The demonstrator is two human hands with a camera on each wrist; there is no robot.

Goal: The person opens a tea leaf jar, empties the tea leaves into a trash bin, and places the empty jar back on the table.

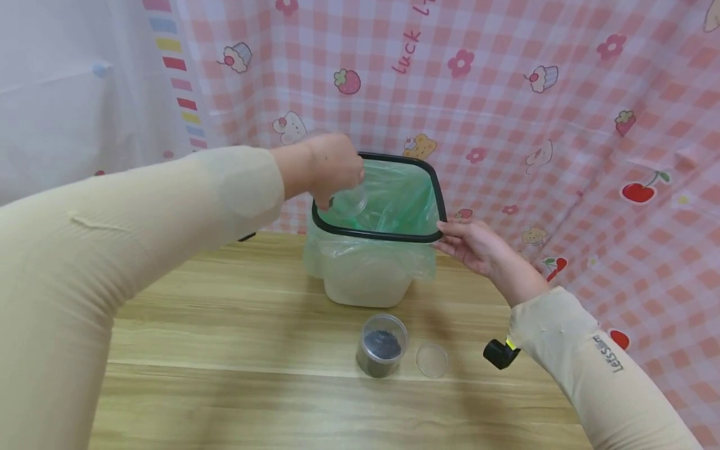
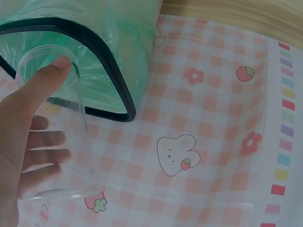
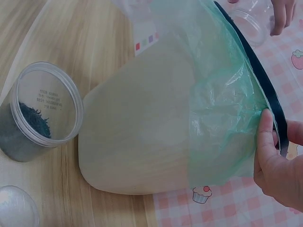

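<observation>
My left hand (image 1: 332,165) grips a clear plastic jar (image 2: 80,142) by its side and holds it tipped, mouth down, over the open top of a trash bin (image 1: 365,284). No contents show inside this jar. A green plastic bag (image 1: 407,194) lines the pale bin and folds over the outside beneath a black rim ring (image 1: 382,235). At the bin's right front corner, my right hand (image 1: 475,247) pinches that ring and the bag edge, thumb and fingers on opposite sides. Part of the tipped jar is hidden by the left hand in the head view.
On the wooden table (image 1: 270,375) before the bin stands an uncovered clear jar (image 1: 382,347) with dark, shredded-looking material. A round clear lid (image 1: 432,360) lies to its right. Behind the bin hangs a pink checked cloth (image 1: 506,125). A black device (image 1: 500,354) sticks out by the right sleeve.
</observation>
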